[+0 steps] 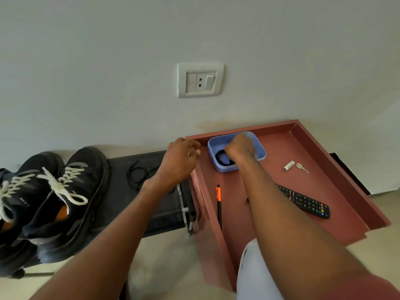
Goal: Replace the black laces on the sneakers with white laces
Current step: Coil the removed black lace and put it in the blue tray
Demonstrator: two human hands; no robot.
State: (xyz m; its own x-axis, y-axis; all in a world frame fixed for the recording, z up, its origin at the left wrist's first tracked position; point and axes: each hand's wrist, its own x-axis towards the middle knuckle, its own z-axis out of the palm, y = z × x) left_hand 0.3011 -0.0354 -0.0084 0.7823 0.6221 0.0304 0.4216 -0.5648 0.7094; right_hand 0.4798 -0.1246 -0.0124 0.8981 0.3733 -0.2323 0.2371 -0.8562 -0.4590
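Two black sneakers [62,198] stand at the left on a dark shoe rack [164,215], both laced with white laces [65,187] tied in bows. A loose black lace [138,174] lies on the rack beside them. In the open reddish drawer [337,176] sits a blue tray [258,151]. My right hand [239,148] is curled inside the tray over a coiled black lace [220,160]; whether it grips the lace is hidden. My left hand [181,156] hovers with loosely curled fingers at the drawer's left edge, holding nothing that I can see.
In the drawer lie an orange and black pen [219,202], a black remote control [305,201], a small white battery [288,165] and a key [302,167]. A wall socket [200,80] is above. My knee in light trousers [255,273] is by the drawer's front.
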